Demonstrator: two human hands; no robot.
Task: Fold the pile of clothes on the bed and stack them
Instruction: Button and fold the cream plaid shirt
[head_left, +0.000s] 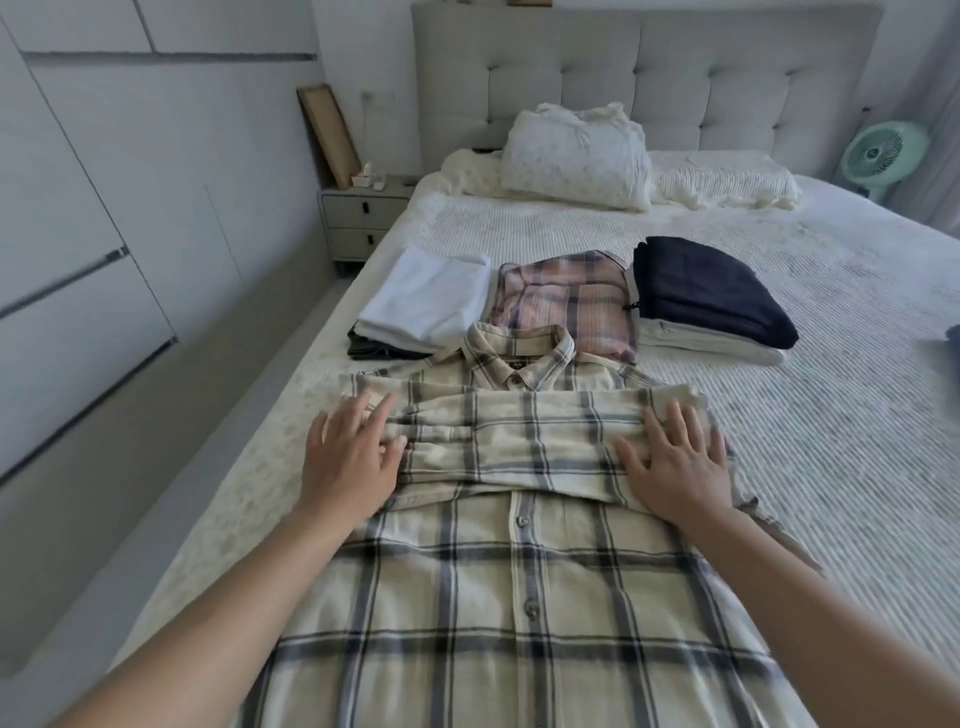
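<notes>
**Operator:** I see the cream plaid shirt (524, 587) lying face up on the bed (831, 415), buttoned, collar toward the headboard (649, 67). Both sleeves are folded across the chest in a horizontal band.

**Checker:** Hand status?

**Operator:** Left hand (350, 457): fingers spread and nearly straight, resting at the left end of the sleeve band. Nothing is gripped. Right hand (675, 467): palm down, fingers straight and fanned, pressing flat on the right end of the band. Nothing is pinched there either.

**Checker:** Any legible markings?

**Operator:** There is a small dark neck label (516, 365) inside the collar. The print on it is too small for me to read. No other writing is visible.

**Checker:** Folded stock?

**Operator:** Three stacks sit in a row just beyond the collar. Left: a white folded garment (426, 296) on top of a dark one (369, 349). Centre: a pink plaid shirt (566, 301), its near edge touching the cream shirt's collar. Right: a navy folded garment (711, 291) on top of a pale one (711, 343).

**Checker:** Surroundings?

**Operator:** Pillows (576, 156) lie against the headboard. A bedside cabinet (358, 218) stands left of the bed, and a green fan (883, 150) is at the far right.
</notes>
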